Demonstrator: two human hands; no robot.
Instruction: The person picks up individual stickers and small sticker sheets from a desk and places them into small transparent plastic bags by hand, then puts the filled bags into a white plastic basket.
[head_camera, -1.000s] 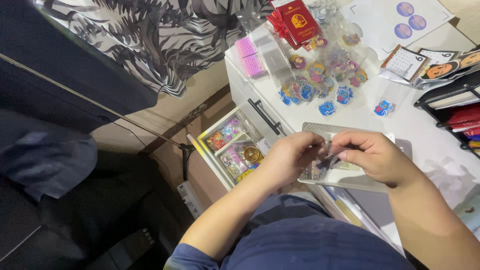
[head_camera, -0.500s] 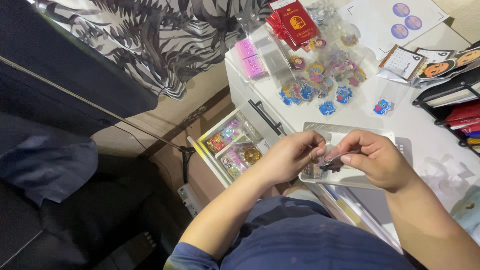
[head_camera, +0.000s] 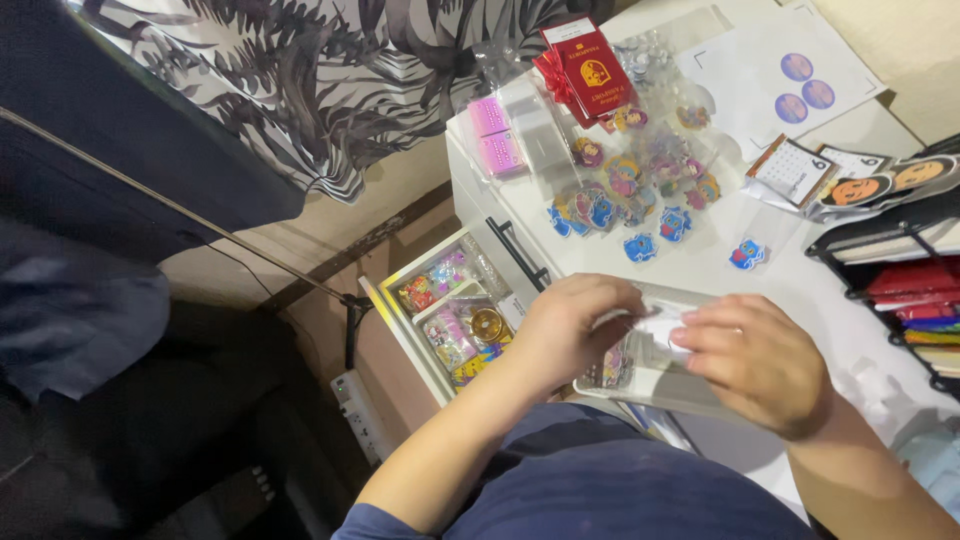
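L hand (head_camera: 570, 335) + R hand (head_camera: 752, 358) both pinch small clear packet (head_camera: 650, 325) over grey tray (head_camera: 660, 385) – white surface (head_camera: 800, 290), cartoon stickers (head_camera: 625, 200) beyond.

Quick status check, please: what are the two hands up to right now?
Left hand and right hand both pinch a small clear plastic packet over a shallow grey tray. Nothing in the way.

White desk (head_camera: 880, 350), leaf-patterned fabric (head_camera: 330, 80) behind
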